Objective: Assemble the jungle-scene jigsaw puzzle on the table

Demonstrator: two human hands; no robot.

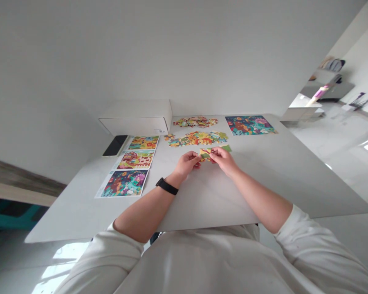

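Observation:
Between my two hands is a yellow, green and red puzzle piece (205, 153), pinched from both sides above the table; whether it is one piece or two joined, I cannot tell. My left hand (187, 163) grips its left side, with a black band on the wrist. On its right side, the fingers of my right hand (223, 159) are closed. Just behind the right hand lies a green piece (226, 148), partly hidden. A loose pile of mostly yellow and orange puzzle pieces (199, 139) spreads beyond my hands, and a redder pile of pieces (196, 121) lies by the wall.
A dark, colourful puzzle picture (250, 125) lies at the back right of the white table (257, 179). Three printed picture sheets, the nearest a dark one (125, 183), line the left side. Beside them are a phone (115, 145) and a white box (135, 122).

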